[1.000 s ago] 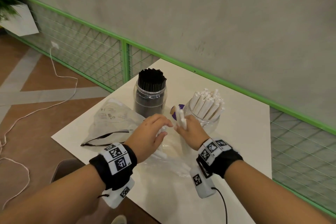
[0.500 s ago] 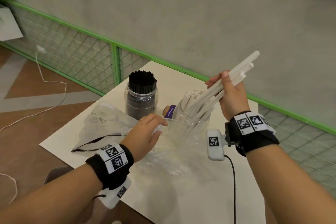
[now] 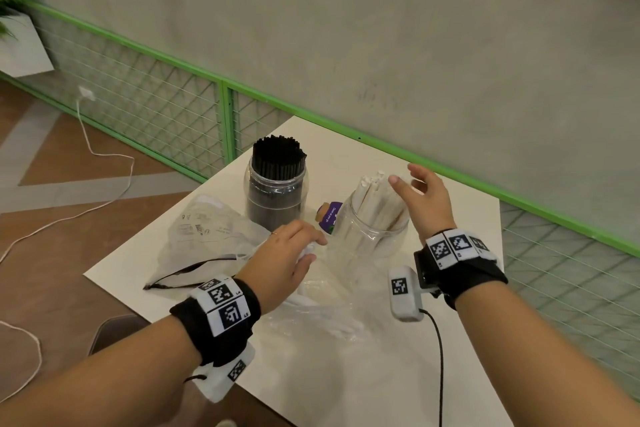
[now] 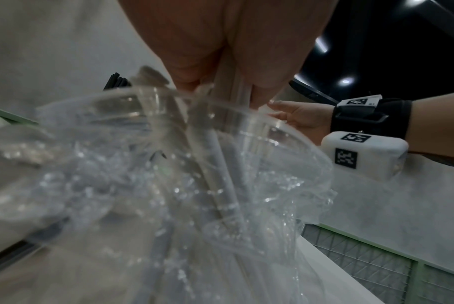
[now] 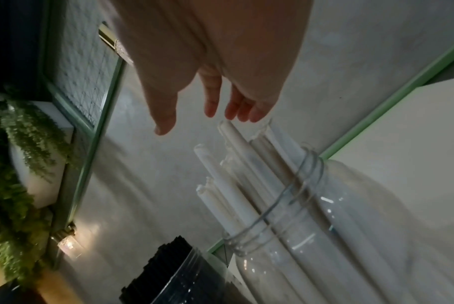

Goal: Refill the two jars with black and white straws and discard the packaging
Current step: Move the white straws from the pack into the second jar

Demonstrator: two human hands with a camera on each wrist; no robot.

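Note:
A clear jar [image 3: 277, 191] packed with black straws [image 3: 278, 156] stands at the back of the white table [image 3: 346, 156]. To its right a second clear jar [image 3: 372, 236] holds white straws [image 3: 375, 198]. My right hand [image 3: 407, 180] hovers open just right of the straw tops, holding nothing; the right wrist view shows its fingers [image 5: 211, 102] spread above the white straws [image 5: 236, 164]. My left hand [image 3: 313, 248] pinches the mouth of a clear plastic straw bag [image 3: 329, 305] in front of the jars. A few white straws [image 4: 220, 164] lie inside the bag [image 4: 169, 185].
An empty clear bag [image 3: 207, 236] with black trim lies on the table's left side. A small purple label [image 3: 329, 217] sits between the jars. A green mesh railing [image 3: 221, 107] runs behind the table. A white cable [image 3: 104, 156] trails on the floor.
My right hand pulled a bundle of white straws out of the bag, lifted it over the right jar, dropped it in and let go. The left hand kept hold of the bag.

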